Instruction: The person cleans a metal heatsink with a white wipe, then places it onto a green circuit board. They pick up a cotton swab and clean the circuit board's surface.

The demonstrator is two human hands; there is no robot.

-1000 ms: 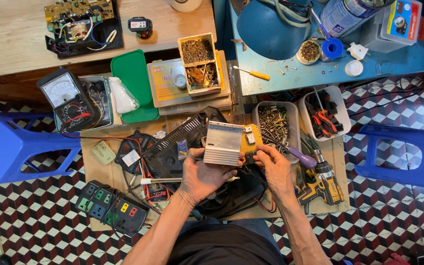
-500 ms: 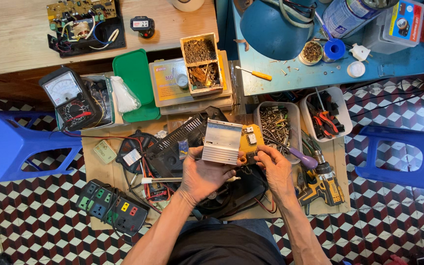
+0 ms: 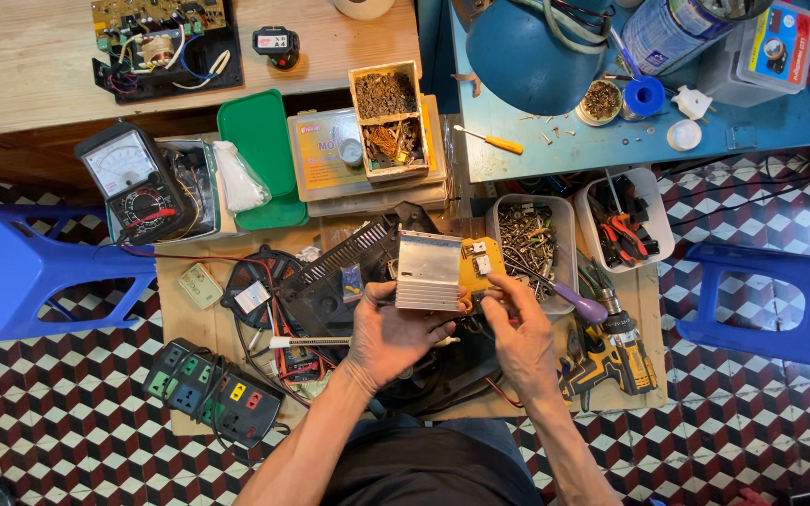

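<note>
Left hand: fingers curled, gripping the lower edge of a ribbed silver heat sink module. Right hand: fingers pinched narrow on the module's yellow circuit board. Module is held level above the cardboard mat, just left of the screw bin.

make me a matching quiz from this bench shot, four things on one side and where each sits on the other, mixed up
Things:
1. finned metal module
2. analog multimeter
3. power strip
4. cordless drill

Places:
A. on the floor mat to the right of the right hand
B. held up in the left hand
C. lower left, by the edge of the mat
D. upper left, beside the green lid

Pairs: 1-B, 2-D, 3-C, 4-A
</note>
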